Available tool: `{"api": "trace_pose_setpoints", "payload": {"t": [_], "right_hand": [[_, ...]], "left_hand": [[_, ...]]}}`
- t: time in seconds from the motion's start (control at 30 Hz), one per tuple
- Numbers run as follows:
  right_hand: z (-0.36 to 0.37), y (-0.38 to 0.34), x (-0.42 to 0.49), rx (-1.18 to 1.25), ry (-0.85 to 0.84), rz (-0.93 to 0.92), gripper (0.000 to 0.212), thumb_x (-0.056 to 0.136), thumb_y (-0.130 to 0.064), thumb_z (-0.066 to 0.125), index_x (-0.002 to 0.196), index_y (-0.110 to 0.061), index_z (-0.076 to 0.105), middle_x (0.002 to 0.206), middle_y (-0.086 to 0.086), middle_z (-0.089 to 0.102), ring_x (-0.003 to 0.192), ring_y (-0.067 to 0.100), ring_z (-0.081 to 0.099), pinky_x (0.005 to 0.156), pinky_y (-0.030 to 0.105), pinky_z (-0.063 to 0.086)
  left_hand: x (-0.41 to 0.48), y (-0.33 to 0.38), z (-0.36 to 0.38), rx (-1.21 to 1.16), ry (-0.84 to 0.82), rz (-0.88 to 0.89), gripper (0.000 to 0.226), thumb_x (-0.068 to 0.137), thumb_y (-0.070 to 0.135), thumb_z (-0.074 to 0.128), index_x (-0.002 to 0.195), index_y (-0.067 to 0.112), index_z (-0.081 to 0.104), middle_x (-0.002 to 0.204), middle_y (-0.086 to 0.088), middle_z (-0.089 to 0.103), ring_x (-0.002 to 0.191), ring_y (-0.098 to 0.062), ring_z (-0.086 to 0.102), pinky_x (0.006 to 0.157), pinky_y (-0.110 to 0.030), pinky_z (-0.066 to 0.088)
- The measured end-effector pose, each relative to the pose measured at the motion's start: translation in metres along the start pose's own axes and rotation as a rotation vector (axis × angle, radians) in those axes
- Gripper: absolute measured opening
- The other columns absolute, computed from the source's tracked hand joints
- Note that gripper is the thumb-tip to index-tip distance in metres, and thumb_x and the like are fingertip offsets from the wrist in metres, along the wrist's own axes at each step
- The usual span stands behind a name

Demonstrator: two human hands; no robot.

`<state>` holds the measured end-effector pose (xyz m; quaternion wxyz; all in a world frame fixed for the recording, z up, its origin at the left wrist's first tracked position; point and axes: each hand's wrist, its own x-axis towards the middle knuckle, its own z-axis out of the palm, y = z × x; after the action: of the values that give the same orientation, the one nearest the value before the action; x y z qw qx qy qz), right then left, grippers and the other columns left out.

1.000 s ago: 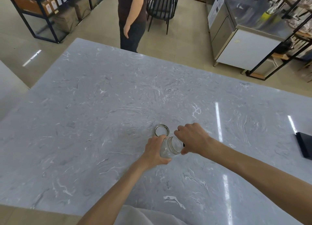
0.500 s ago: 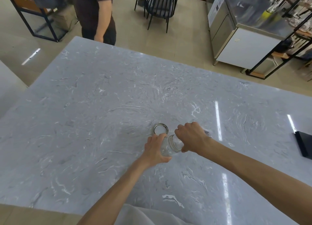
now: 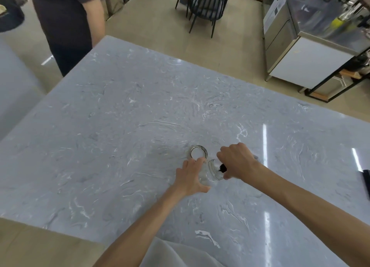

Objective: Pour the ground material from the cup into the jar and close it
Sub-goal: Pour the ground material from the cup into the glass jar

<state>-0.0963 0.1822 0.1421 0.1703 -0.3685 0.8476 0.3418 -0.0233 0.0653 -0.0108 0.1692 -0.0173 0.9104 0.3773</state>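
Note:
A clear glass jar [image 3: 210, 171] stands on the grey marble table [image 3: 120, 136]. My left hand [image 3: 191, 174] wraps around its left side. My right hand [image 3: 236, 160] holds a cup tipped over the jar's mouth; the cup is almost wholly hidden by my fingers. A dark clump of ground material [image 3: 221, 168] shows at the jar's rim, right under my right hand. The jar's round metal lid [image 3: 198, 151] lies flat on the table just behind my left hand.
A person in dark clothes [image 3: 66, 20] stands at the table's far left corner. A black flat object [image 3: 366, 181] lies at the right edge. A chair [image 3: 206, 4] and steel cabinets [image 3: 300, 46] stand beyond the table.
Dark ground material now shows at the jar's mouth under my right hand. The standing person has moved left along the far edge. My hands stay on jar and cup.

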Motion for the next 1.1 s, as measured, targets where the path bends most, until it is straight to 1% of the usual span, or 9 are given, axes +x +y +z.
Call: {"api": "trace_pose_setpoints", "payload": {"t": [0.2,0.33,0.4,0.47,0.6,0.67,0.77,0.97,1.1], "right_hand": [[0.006,-0.006,-0.003,-0.043,-0.02,-0.028,0.035,0.082,-0.045,0.075,0.102,-0.018,0.066,0.101,-0.003,0.064,0.09,0.016,0.066,0.067,0.026,0.036],[0.001,0.004,-0.013,-0.017,-0.004,-0.012,0.034,0.082,-0.045,0.073,0.099,-0.017,0.066,0.089,-0.004,0.059,0.086,0.016,0.066,0.063,0.028,0.035],[-0.005,0.017,-0.019,-0.048,0.004,-0.011,0.036,0.083,-0.047,0.072,0.102,-0.017,0.066,0.092,-0.004,0.06,0.086,0.016,0.065,0.062,0.027,0.033],[-0.015,0.034,-0.026,-0.124,0.012,-0.021,0.039,0.082,-0.051,0.072,0.103,-0.018,0.065,0.098,-0.005,0.063,0.088,0.015,0.066,0.061,0.027,0.03],[-0.038,0.074,-0.039,-0.228,0.001,-0.008,0.042,0.081,-0.053,0.072,0.107,-0.021,0.066,0.103,-0.006,0.065,0.093,0.016,0.067,0.057,0.027,0.03],[-0.046,0.091,-0.044,-0.222,0.003,0.032,0.044,0.08,-0.056,0.071,0.106,-0.021,0.067,0.099,-0.006,0.066,0.089,0.016,0.067,0.058,0.027,0.033],[-0.05,0.105,-0.049,-0.266,0.033,0.049,0.043,0.079,-0.057,0.07,0.104,-0.022,0.067,0.094,-0.008,0.065,0.081,0.015,0.066,0.055,0.027,0.032],[-0.046,0.11,-0.054,-0.266,0.047,0.061,0.042,0.079,-0.056,0.069,0.106,-0.023,0.066,0.093,-0.008,0.064,0.079,0.016,0.065,0.054,0.026,0.031],[-0.043,0.105,-0.053,-0.279,0.011,0.03,0.041,0.081,-0.054,0.069,0.108,-0.023,0.065,0.097,-0.009,0.064,0.078,0.014,0.063,0.048,0.025,0.022]], "left_hand": [[-0.004,0.007,0.0,0.08,0.004,0.023,0.091,0.063,0.054,0.077,0.138,0.036,0.028,0.124,-0.004,0.043,0.117,-0.028,0.04,0.088,-0.047,0.041],[-0.008,0.016,-0.004,0.033,0.002,0.018,0.09,0.062,0.05,0.078,0.135,0.04,0.026,0.119,-0.001,0.038,0.117,-0.027,0.036,0.086,-0.046,0.043],[-0.008,0.029,-0.01,-0.018,0.002,0.024,0.091,0.062,0.047,0.078,0.137,0.04,0.027,0.115,0.001,0.033,0.119,-0.027,0.033,0.087,-0.047,0.047],[-0.005,0.049,-0.019,-0.033,0.018,0.038,0.093,0.062,0.047,0.079,0.138,0.039,0.027,0.116,0.0,0.032,0.121,-0.027,0.03,0.091,-0.049,0.049],[0.004,0.095,-0.043,0.011,0.095,0.082,0.093,0.064,0.046,0.078,0.141,0.036,0.028,0.115,0.0,0.031,0.119,-0.027,0.029,0.095,-0.05,0.046],[0.008,0.111,-0.054,0.031,0.134,0.098,0.091,0.065,0.045,0.078,0.14,0.035,0.027,0.115,0.0,0.031,0.117,-0.026,0.029,0.09,-0.05,0.048],[0.011,0.127,-0.063,0.063,0.172,0.116,0.089,0.065,0.042,0.076,0.138,0.035,0.026,0.113,-0.001,0.032,0.113,-0.025,0.031,0.084,-0.049,0.05],[0.008,0.135,-0.067,0.083,0.151,0.122,0.088,0.066,0.042,0.077,0.138,0.033,0.028,0.111,0.001,0.03,0.114,-0.025,0.032,0.081,-0.043,0.043],[0.005,0.136,-0.063,0.105,0.125,0.114,0.09,0.066,0.042,0.078,0.139,0.032,0.027,0.109,0.001,0.027,0.114,-0.026,0.032,0.084,-0.046,0.047]]}}
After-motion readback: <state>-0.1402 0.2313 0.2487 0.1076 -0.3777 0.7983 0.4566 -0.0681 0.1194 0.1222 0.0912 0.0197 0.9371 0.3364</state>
